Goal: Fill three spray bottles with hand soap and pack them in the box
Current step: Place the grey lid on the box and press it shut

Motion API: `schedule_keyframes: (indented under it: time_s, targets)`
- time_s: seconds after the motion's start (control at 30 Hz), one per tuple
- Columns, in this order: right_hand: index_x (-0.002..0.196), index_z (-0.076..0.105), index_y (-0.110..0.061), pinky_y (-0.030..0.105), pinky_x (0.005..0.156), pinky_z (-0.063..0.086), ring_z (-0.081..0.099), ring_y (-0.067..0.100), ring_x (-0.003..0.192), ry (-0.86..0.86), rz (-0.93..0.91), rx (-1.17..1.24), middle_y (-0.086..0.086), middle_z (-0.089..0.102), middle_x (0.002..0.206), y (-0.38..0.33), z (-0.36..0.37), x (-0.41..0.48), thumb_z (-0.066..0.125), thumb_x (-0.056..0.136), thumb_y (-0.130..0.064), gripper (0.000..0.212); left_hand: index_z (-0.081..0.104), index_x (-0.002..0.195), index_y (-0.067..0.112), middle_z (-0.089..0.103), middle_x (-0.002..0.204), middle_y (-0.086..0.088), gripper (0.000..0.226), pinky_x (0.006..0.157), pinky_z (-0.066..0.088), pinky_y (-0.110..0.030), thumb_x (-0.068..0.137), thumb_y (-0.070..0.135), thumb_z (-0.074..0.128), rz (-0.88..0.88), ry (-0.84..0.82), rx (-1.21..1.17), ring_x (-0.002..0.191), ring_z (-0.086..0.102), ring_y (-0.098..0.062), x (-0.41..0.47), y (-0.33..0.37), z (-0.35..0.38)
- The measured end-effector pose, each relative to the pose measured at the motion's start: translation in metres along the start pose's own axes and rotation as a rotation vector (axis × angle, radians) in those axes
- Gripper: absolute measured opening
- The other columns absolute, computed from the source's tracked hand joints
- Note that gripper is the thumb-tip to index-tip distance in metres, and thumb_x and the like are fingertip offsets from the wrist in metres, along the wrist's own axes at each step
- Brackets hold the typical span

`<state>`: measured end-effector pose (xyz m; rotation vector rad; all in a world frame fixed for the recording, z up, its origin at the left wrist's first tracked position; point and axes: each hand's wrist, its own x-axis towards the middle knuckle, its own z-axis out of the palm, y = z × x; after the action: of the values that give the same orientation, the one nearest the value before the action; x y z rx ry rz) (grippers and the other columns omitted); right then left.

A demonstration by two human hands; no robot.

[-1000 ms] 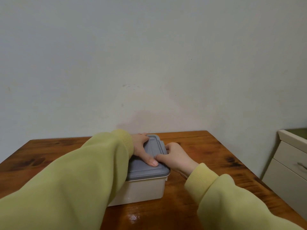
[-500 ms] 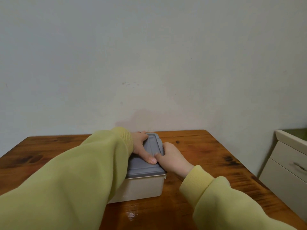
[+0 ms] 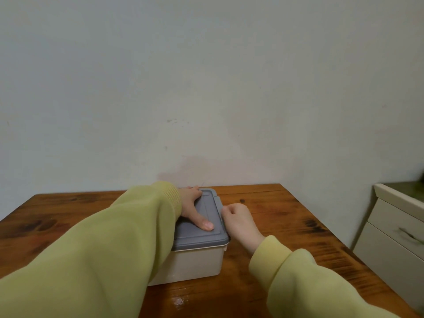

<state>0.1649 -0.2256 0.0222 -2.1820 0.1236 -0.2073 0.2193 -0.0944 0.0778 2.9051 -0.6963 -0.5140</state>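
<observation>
Now, box [image 3: 197, 262]: beige, on the worktop [image 3: 286, 214], toward its far edge by the wall.
Lid [image 3: 206, 236]: grey, sits on the box.
Left hand [image 3: 191, 206]: palm down on the lid, thumb stretched out, relaxed.
Right hand [image 3: 239, 222]: fingers curled against the lid's right edge; whether it grips, I cannot tell.
Drawer unit [image 3: 394, 237]: right of the worktop.

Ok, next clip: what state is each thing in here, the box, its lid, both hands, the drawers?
box: standing on the table, closed.
lid: on the box, lying flat.
left hand: flat on the lid, thumb straight, pressing down.
right hand: fingers curled against the lid's right edge; whether it grips anything is hidden.
drawers: both shut.
</observation>
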Motion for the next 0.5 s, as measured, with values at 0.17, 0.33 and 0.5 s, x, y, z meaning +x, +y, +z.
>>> schedule_keyframes:
  time_s: [0.17,0.33,0.5]
  targets:
    - [0.083,0.067,0.008,0.025,0.057,0.037,0.049,0.016,0.063,-0.025,0.074,0.167,0.009,0.054,0.070,0.000,-0.004,-0.003,0.050,0.092,-0.017,0.032,0.013,0.145,0.013,0.011,0.155,-0.003,0.097,0.116,0.012,-0.033,0.074,0.052,0.065,-0.007,-0.005,0.007,0.142,0.014,-0.020,0.000,0.001,0.000]
    - [0.084,0.068,0.002,0.024,0.058,0.037,0.051,0.015,0.065,0.039,0.037,0.008,0.006,0.057,0.071,-0.001,-0.002,-0.001,0.049,0.093,-0.023,0.033,0.014,0.145,0.013,0.014,0.154,-0.004,0.097,0.115,0.014,-0.033,0.074,0.053,0.065,-0.016,0.005,0.008,0.141,0.017,-0.021,0.001,0.002,0.001]
    - [0.109,0.059,-0.002,0.024,0.072,0.040,0.060,0.024,0.099,0.032,0.020,0.021,0.013,0.063,0.106,-0.005,0.006,-0.013,0.049,0.094,-0.021,0.026,0.015,0.145,0.009,0.012,0.155,-0.007,0.096,0.115,0.012,-0.033,0.075,0.050,0.066,0.008,0.044,-0.014,0.143,0.012,-0.020,-0.005,0.003,0.005]
